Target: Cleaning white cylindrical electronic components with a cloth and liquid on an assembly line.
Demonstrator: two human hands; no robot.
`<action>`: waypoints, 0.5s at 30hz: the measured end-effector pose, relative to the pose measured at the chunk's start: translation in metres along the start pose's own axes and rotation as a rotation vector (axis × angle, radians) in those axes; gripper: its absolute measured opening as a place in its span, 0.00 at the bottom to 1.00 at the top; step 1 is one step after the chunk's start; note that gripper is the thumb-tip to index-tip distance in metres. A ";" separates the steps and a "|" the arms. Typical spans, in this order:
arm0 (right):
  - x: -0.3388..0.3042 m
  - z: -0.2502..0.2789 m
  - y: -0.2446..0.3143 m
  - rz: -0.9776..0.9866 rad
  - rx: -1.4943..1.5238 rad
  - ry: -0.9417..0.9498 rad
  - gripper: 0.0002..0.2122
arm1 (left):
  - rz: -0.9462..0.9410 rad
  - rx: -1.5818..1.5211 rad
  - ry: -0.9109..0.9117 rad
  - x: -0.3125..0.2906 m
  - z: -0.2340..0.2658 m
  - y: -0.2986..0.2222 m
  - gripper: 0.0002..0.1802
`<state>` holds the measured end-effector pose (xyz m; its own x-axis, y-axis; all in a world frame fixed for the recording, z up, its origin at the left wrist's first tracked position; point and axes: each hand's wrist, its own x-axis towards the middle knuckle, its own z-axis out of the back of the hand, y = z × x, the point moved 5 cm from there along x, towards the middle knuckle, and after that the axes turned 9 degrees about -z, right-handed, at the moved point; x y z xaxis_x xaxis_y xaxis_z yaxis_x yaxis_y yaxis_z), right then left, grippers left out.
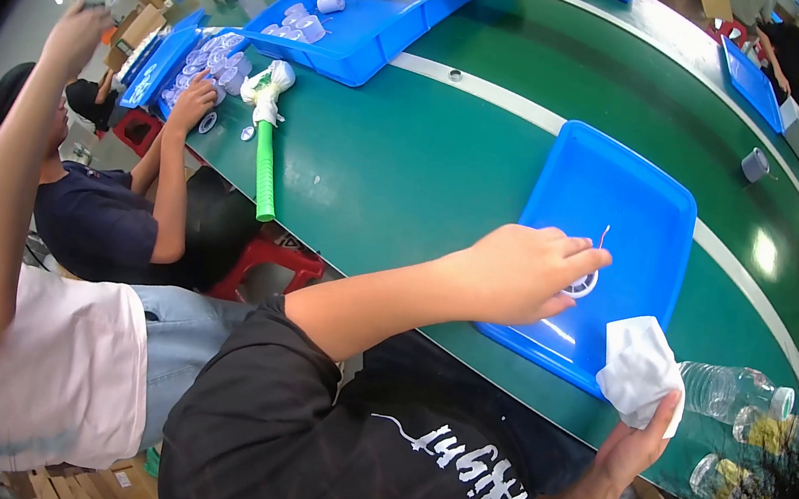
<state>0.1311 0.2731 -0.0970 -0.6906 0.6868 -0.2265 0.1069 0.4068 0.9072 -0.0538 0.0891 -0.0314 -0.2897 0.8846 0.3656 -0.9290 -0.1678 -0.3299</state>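
My left hand (529, 275) reaches over a blue tray (622, 168) with its fingers closed on a small round white plastic part (582, 285). A thin reddish wire (605, 236) sticks up beside the fingertips. By the tray's near right corner, my right hand (642, 438) grips a crumpled white cloth (641, 367). The cloth hides part of that hand and whatever may be inside it.
Clear plastic bottles (729, 389) lie right of the cloth. A green-handled hammer (265, 171) with a wrapped head lies left on the green table (370, 165). Beyond are a blue bin (378, 30) of translucent cups and a lone cup (755, 165). Co-workers (101, 220) are at left.
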 end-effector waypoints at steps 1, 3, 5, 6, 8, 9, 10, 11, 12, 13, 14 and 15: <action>0.002 -0.003 0.001 0.006 -0.013 0.014 0.23 | -0.027 0.026 0.018 0.004 -0.003 0.000 0.30; 0.008 -0.008 0.005 0.021 -0.027 0.031 0.23 | -0.062 0.014 0.016 0.009 -0.004 0.003 0.31; 0.016 -0.016 0.012 0.023 -0.056 0.117 0.22 | -0.087 -0.053 -0.037 0.015 0.001 0.003 0.30; 0.020 -0.020 0.017 0.028 -0.059 0.118 0.22 | -0.068 -0.103 -0.052 0.018 0.005 0.006 0.29; 0.030 -0.038 0.028 0.012 -0.082 0.207 0.21 | -0.054 -0.074 -0.176 0.026 0.016 0.022 0.27; 0.038 -0.044 0.034 0.012 -0.085 0.212 0.21 | 0.002 -0.088 -0.208 0.030 0.021 0.039 0.26; 0.048 -0.052 0.038 -0.027 -0.069 0.260 0.21 | 0.084 -0.093 -0.230 0.037 0.026 0.060 0.25; 0.056 -0.065 0.040 -0.071 -0.051 0.314 0.20 | 0.146 -0.053 -0.341 0.039 0.027 0.084 0.24; 0.064 -0.078 0.044 -0.089 -0.040 0.349 0.19 | 0.248 -0.109 -0.364 0.046 0.033 0.100 0.24; 0.073 -0.087 0.041 -0.134 -0.031 0.360 0.19 | 0.309 -0.060 -0.455 0.046 0.032 0.121 0.25; 0.083 -0.093 0.040 -0.178 -0.026 0.370 0.19 | 0.369 -0.011 -0.547 0.042 0.021 0.143 0.25; 0.092 -0.100 0.034 -0.209 0.018 0.432 0.18 | 0.406 -0.030 -0.598 0.037 0.007 0.159 0.26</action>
<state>-0.0004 0.2900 -0.0512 -0.9324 0.2772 -0.2321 -0.0563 0.5229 0.8505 -0.2135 0.0918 -0.0638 -0.6952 0.3642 0.6198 -0.7170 -0.4128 -0.5617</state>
